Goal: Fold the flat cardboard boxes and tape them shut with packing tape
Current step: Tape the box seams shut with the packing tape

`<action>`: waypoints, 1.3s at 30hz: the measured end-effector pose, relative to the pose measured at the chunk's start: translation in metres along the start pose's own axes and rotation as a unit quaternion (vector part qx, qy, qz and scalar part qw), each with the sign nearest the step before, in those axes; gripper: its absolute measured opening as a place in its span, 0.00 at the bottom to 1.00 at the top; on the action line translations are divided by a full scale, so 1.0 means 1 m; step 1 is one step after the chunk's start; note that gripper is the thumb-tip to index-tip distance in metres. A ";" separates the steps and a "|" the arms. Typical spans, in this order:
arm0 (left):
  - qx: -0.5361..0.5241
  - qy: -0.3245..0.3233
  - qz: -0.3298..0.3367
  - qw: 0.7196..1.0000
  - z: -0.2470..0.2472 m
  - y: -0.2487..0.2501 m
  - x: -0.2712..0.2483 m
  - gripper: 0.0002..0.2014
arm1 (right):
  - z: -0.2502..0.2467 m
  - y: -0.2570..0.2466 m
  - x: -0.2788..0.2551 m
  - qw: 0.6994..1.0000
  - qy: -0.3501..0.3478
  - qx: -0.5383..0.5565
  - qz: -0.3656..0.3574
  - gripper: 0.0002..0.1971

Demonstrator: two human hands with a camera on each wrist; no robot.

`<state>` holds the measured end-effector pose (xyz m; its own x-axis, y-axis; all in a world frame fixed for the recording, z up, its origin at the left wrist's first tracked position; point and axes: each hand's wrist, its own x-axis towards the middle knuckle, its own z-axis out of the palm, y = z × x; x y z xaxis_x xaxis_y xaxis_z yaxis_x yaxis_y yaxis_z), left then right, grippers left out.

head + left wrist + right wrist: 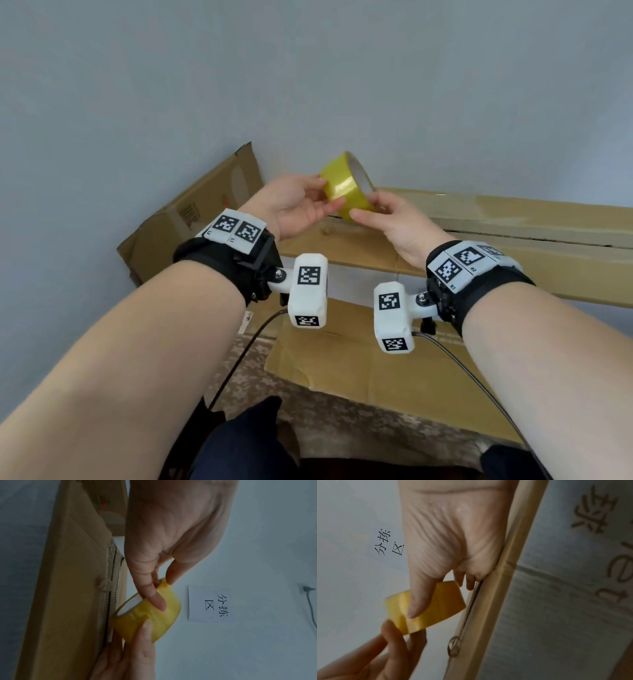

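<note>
A yellow roll of packing tape [346, 185] is held up in the air between both hands, above the cardboard. My left hand [329, 193] pinches its left side, thumb on the upper rim and index finger [154, 596] lying across the outer band. My right hand [368, 209] grips the lower right side, its thumb [416, 601] pressed on the tape's outer face [436, 605] and its fingers curled behind the roll. Just beyond the hands lies a brown cardboard box [513, 219] with a long seam [111, 588] between its flaps. No loose tape end shows.
A flattened cardboard sheet [191, 219] leans against the grey wall at the left. Another flat piece [359, 363] lies below my wrists on a patterned floor. A white paper sign [209, 604] hangs on the wall. Cables [239, 359] trail from the wrist cameras.
</note>
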<state>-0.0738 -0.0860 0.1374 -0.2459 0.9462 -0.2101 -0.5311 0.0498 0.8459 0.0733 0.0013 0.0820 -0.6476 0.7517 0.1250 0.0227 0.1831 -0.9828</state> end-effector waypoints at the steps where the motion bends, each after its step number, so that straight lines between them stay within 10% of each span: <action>1: 0.021 0.006 -0.021 1.000 0.001 0.000 0.001 0.10 | -0.002 -0.003 -0.003 1.000 -0.007 0.008 0.003 0.05; 7: 0.243 0.035 -0.066 0.967 0.006 -0.001 0.009 0.13 | -0.021 -0.006 -0.013 0.993 -0.026 0.116 0.026 0.34; 19: 0.355 0.053 0.019 0.933 0.023 0.002 0.007 0.13 | -0.020 -0.004 -0.015 0.989 -0.027 0.133 0.053 0.17; 26: 0.313 0.058 0.009 0.948 0.025 0.006 0.003 0.09 | -0.021 0.001 -0.012 0.988 -0.006 0.149 0.036 0.56; 39: 0.312 0.061 -0.035 0.947 0.022 0.002 -0.004 0.10 | -0.019 0.000 -0.011 0.984 0.034 0.168 0.056 0.52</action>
<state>-0.0560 -0.0829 0.1504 -0.3408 0.8914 -0.2987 0.0244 0.3260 0.9451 0.0954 0.0050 0.0830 -0.6021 0.7983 0.0108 -0.1700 -0.1150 -0.9787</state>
